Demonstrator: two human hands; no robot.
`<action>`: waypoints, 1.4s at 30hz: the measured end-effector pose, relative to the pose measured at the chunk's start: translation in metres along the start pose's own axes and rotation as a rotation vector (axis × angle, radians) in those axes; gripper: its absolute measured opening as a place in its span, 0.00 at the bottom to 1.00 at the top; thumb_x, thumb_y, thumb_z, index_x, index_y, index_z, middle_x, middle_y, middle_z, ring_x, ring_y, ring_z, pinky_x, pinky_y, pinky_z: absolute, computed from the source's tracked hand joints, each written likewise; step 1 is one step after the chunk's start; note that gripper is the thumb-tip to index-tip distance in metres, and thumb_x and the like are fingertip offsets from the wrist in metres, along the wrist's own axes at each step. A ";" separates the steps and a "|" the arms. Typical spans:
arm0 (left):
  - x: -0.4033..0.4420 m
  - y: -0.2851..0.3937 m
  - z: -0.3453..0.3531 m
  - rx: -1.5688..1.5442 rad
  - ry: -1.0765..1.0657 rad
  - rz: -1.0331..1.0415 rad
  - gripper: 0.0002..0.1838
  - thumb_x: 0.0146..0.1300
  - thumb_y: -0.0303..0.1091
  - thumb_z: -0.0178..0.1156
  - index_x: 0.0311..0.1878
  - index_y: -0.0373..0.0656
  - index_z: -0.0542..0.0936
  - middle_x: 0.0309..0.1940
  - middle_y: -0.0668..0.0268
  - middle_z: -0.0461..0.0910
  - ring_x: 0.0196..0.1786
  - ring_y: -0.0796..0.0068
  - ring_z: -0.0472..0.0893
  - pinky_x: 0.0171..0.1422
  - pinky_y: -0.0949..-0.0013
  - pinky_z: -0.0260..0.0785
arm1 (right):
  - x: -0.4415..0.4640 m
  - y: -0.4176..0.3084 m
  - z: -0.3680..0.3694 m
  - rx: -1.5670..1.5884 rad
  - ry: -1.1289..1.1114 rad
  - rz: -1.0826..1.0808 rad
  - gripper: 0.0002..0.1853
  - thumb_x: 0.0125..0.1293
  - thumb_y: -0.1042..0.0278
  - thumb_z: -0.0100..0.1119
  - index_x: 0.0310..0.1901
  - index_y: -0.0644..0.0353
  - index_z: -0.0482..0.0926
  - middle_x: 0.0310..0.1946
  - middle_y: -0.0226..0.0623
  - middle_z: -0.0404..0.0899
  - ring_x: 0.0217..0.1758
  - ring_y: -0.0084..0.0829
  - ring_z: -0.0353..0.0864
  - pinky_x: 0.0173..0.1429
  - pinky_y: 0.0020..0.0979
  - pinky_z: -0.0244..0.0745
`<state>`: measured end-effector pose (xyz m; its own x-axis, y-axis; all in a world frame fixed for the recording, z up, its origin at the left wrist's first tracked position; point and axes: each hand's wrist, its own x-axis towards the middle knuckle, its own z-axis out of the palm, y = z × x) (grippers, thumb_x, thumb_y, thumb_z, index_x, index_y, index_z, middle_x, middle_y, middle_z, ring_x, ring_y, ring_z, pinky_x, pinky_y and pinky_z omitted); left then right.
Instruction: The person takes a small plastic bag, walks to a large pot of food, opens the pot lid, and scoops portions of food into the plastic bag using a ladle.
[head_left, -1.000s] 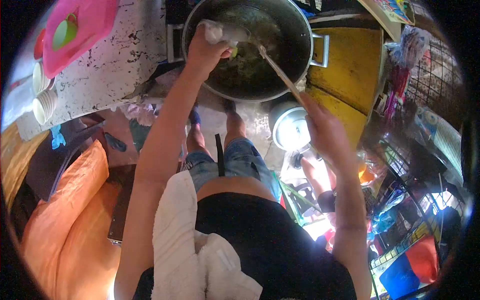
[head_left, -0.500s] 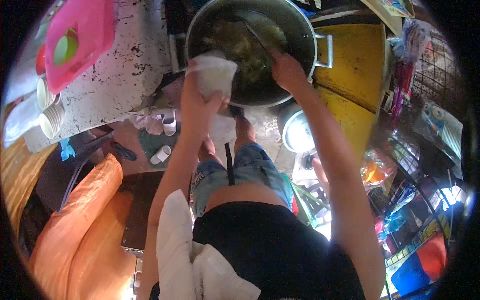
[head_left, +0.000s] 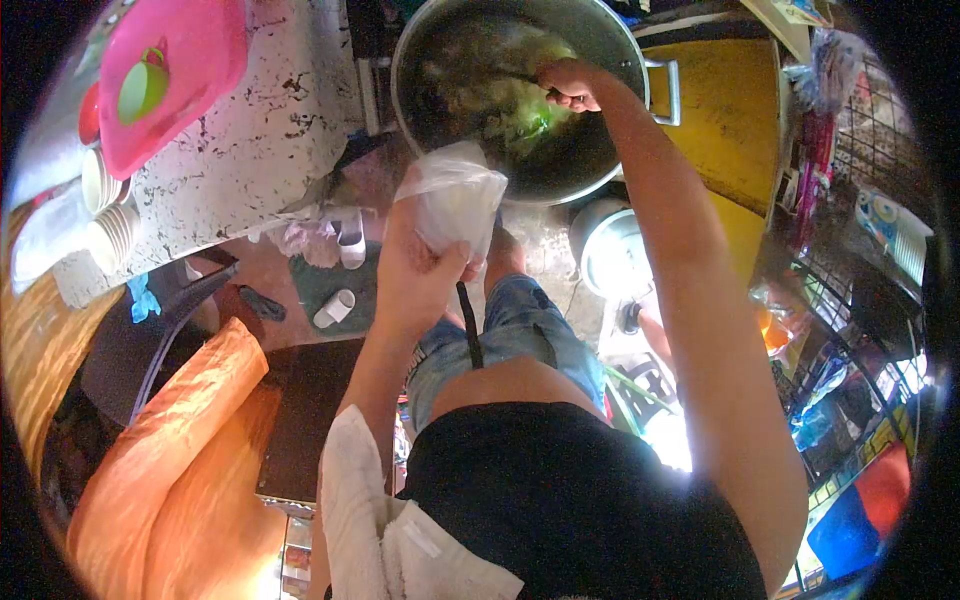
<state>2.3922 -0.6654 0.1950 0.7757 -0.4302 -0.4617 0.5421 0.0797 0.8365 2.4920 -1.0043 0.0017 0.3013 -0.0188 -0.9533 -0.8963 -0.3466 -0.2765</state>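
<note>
A clear plastic bag (head_left: pixel 455 200) with something whitish inside is gripped in my left hand (head_left: pixel 420 265), just outside the near left rim of a large metal pot (head_left: pixel 560 195). Over the pot's right half, my right hand (head_left: pixel 573 85) is closed round the handle of a utensil, whose far end is hidden in the dark contents. Pale and greenish food lies in the liquid below that hand. A white towel (head_left: pixel 375 500) hangs beside my black shirt.
On the worn white table (head_left: pixel 270 130) at left are a pink tray (head_left: pixel 190 75), a green cup (head_left: pixel 143 92) and stacked cups (head_left: pixel 113 235). A yellow surface (head_left: pixel 710 110) lies right of the pot. A shiny lidded pot (head_left: pixel 612 255) stands below; a wire rack (head_left: pixel 865 130) is at right.
My left hand has drawn back from over the pot with the bag, which now shows upright and full. My right hand has moved up and inward over the pot with the utensil.
</note>
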 end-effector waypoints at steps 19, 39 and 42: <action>0.000 0.009 0.008 -0.159 -0.073 -0.138 0.42 0.57 0.16 0.55 0.75 0.44 0.52 0.60 0.59 0.69 0.48 0.71 0.77 0.39 0.71 0.77 | -0.044 0.053 0.047 0.191 0.114 -0.283 0.22 0.73 0.63 0.47 0.67 0.46 0.66 0.24 0.27 0.73 0.14 0.15 0.59 0.13 0.20 0.52; -0.012 0.009 0.002 -0.064 -0.099 -0.051 0.41 0.58 0.14 0.52 0.75 0.43 0.50 0.56 0.58 0.72 0.40 0.75 0.79 0.37 0.74 0.76 | -0.076 0.063 0.067 0.223 0.233 -0.119 0.07 0.69 0.63 0.49 0.45 0.51 0.73 0.21 0.31 0.76 0.09 0.24 0.61 0.10 0.31 0.51; -0.013 0.011 0.002 -0.057 -0.110 -0.075 0.42 0.58 0.14 0.52 0.75 0.44 0.49 0.55 0.58 0.73 0.40 0.75 0.80 0.38 0.74 0.76 | -0.083 0.062 0.072 0.330 0.144 -0.121 0.25 0.73 0.62 0.48 0.70 0.48 0.62 0.23 0.30 0.77 0.12 0.17 0.61 0.14 0.24 0.54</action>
<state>2.3878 -0.6606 0.2108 0.6940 -0.5329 -0.4841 0.6169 0.0934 0.7815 2.3879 -0.9567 0.0548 0.4328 -0.1363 -0.8911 -0.9010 -0.0337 -0.4325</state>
